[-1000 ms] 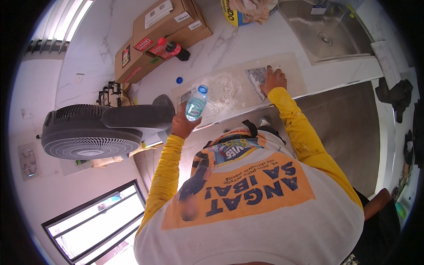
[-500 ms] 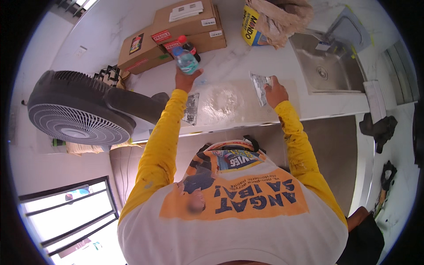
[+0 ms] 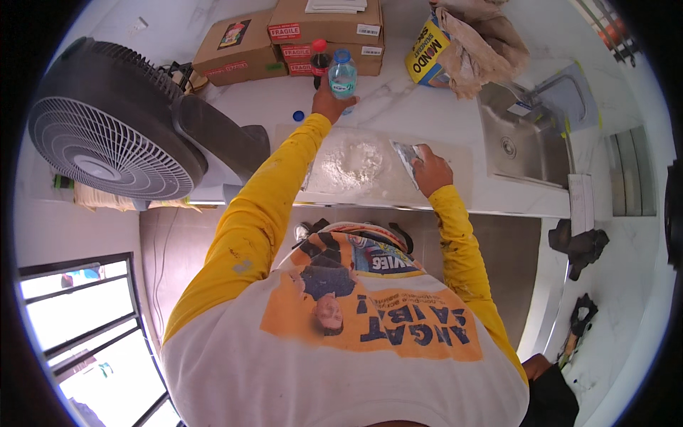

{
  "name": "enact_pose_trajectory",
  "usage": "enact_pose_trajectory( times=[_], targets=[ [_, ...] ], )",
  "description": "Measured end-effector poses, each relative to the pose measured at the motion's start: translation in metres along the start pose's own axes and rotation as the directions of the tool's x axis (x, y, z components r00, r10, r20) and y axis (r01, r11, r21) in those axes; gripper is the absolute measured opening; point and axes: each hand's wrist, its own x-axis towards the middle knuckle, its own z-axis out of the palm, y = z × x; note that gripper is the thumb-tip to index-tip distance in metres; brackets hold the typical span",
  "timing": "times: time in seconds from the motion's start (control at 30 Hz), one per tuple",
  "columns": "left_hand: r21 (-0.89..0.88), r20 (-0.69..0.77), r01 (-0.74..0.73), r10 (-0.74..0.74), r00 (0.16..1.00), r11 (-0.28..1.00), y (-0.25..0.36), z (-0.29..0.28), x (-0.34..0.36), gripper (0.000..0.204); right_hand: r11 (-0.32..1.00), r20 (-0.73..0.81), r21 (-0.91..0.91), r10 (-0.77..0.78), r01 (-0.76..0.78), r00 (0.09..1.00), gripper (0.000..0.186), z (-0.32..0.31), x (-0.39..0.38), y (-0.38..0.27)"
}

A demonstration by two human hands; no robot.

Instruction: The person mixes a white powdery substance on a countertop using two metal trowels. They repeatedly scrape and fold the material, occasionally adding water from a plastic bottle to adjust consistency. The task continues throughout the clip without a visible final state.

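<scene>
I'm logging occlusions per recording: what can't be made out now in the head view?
Head view:
- dark bottle: lower right side, behind the left hand and clear bottle
- flat metallic tool: held edge, covered by the right hand
- white papers: far side, cut off by upper edge

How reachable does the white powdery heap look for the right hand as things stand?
Probably yes: the right hand grips a flat metal blade just right of the white powdery heap, and nothing visible stands between them.
</scene>
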Motion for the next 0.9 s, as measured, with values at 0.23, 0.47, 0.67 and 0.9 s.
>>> enact_pose_trajectory(
  times=[0.23, 0.47, 0.67, 0.9],
  targets=[
    [-0.001, -0.140, -0.081, 0.080, 0.987, 0.997, -0.006, -0.050, -0.097, 0.059, 0.933, 0.132, -0.223, -0.258, 0.282, 0.957, 0.030, -0.018, 0.042, -0.027],
    [-0.064, -0.358, 0.217, -0.226, 0.906, 0.974, -0.026, -0.107, -0.268, 0.029, 0.772, 0.285, -0.153, -0.563, 0.617, 0.776, 0.029, -0.003, 0.086, -0.070],
    [0.066, -0.424, 0.534, -0.461, 0.780, 0.843, -0.097, -0.118, -0.379, 0.023, 0.428, 0.510, 0.048, -0.788, 0.903, 0.346, 0.034, 0.037, 0.101, -0.130],
    [0.189, -0.370, 0.678, -0.588, 0.719, 0.710, -0.147, -0.136, -0.458, 0.023, 0.385, 0.655, -0.070, -0.678, 0.920, 0.333, 0.038, 0.060, 0.103, -0.155]
  ],
)
